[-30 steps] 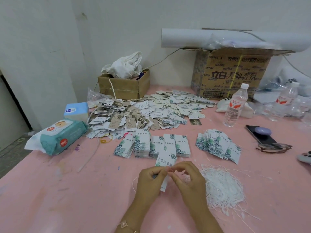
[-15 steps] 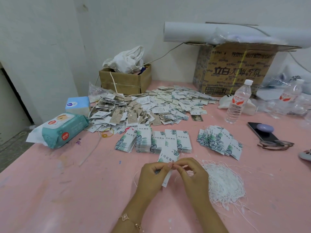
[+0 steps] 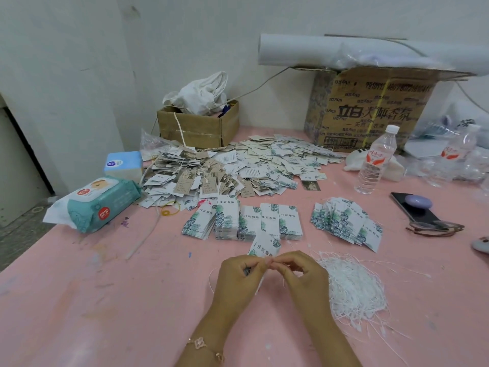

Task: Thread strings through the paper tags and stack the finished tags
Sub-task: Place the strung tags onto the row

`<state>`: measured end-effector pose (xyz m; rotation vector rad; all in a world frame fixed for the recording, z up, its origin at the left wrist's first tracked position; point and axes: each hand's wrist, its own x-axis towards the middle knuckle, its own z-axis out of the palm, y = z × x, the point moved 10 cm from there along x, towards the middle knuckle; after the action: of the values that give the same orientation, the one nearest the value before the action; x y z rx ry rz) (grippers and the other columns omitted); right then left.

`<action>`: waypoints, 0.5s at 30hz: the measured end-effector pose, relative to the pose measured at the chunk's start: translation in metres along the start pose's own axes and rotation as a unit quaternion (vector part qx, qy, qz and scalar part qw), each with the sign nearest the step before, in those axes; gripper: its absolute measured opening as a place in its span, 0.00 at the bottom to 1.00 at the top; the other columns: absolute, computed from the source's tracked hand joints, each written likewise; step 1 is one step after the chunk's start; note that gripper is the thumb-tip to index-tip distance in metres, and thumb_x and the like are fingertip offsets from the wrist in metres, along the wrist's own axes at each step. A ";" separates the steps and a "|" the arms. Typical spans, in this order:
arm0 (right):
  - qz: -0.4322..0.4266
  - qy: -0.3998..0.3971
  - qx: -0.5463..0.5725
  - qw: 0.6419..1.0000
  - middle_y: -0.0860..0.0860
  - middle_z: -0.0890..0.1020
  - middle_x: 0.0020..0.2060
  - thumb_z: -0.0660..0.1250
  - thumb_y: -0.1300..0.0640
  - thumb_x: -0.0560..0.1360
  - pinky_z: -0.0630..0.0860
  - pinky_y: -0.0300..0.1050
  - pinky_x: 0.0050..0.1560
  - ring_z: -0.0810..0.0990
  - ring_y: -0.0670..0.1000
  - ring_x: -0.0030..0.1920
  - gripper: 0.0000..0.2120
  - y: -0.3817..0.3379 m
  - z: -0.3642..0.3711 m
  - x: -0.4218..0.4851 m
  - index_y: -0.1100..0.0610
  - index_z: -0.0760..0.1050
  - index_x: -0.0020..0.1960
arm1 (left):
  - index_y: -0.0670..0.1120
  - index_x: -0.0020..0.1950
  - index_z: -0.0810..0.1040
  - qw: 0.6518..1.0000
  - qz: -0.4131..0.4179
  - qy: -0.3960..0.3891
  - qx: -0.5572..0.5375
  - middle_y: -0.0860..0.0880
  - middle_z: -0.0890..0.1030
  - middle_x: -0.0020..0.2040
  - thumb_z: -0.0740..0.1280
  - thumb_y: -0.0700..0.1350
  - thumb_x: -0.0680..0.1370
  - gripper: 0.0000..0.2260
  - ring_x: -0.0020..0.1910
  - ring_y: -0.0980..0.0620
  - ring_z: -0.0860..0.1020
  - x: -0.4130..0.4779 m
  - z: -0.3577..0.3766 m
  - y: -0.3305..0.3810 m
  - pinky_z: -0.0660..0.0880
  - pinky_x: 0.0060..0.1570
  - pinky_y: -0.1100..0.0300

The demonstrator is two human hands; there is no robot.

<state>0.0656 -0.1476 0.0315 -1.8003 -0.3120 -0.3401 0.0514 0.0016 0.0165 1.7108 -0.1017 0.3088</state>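
1. Left hand (image 3: 238, 276) grip is pinching paper tag (image 3: 264, 246) above counter (image 3: 105, 300), near tag stacks (image 3: 246, 221).
2. Right hand (image 3: 304, 276) grip is pinching string (image 3: 211, 280) at the tag.
3. String pile (image 3: 354, 284) is lying beside right hand.

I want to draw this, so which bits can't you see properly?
Head view:
- Hole in the white leaf-printed paper tag: hidden behind the fingertips of the left hand and right hand.
- Inside the small brown cardboard box: covered by crumpled white cloth.
- Pale rounded object: cut off by the right edge.
- Small print on the heaped paper tags: too small.
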 end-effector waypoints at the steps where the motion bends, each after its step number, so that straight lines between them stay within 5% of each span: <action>1: 0.005 0.011 0.004 1.000 0.43 0.84 0.39 0.73 0.62 0.71 0.75 0.34 0.42 0.82 0.45 0.44 0.11 0.000 -0.001 0.000 0.46 0.81 0.39 | 0.57 0.39 0.86 1.000 -0.011 0.004 -0.005 0.51 0.77 0.27 0.68 0.52 0.76 0.09 0.27 0.55 0.72 0.000 -0.001 -0.001 0.69 0.31 0.58; 6: 0.016 0.081 0.068 0.994 0.41 0.83 0.49 0.68 0.67 0.75 0.75 0.33 0.51 0.80 0.42 0.54 0.09 0.001 -0.018 0.002 0.53 0.77 0.42 | 0.56 0.51 0.85 0.992 -0.061 -0.002 -0.112 0.49 0.86 0.47 0.67 0.40 0.79 0.12 0.39 0.45 0.84 0.001 0.001 -0.004 0.76 0.30 0.53; 11: 0.050 0.048 0.137 0.988 0.44 0.84 0.52 0.67 0.69 0.75 0.76 0.32 0.53 0.81 0.43 0.57 0.08 0.006 -0.005 0.001 0.59 0.77 0.41 | 0.67 0.74 0.58 0.988 -0.068 -0.017 -0.134 0.50 0.85 0.54 0.66 0.37 0.79 0.34 0.40 0.41 0.84 0.002 0.008 -0.005 0.79 0.34 0.53; 15: 0.048 0.039 0.132 0.989 0.42 0.83 0.54 0.67 0.69 0.74 0.75 0.31 0.53 0.80 0.42 0.58 0.07 0.005 -0.003 0.000 0.59 0.77 0.42 | 0.52 0.75 0.62 0.980 -0.085 -0.051 -0.170 0.48 0.84 0.56 0.64 0.33 0.80 0.27 0.39 0.48 0.84 0.002 0.018 -0.011 0.79 0.35 0.60</action>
<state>0.0676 -0.1516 0.0273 -1.5320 -0.2036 -0.2873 0.0585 -0.0136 0.0043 1.3840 -0.0772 0.0705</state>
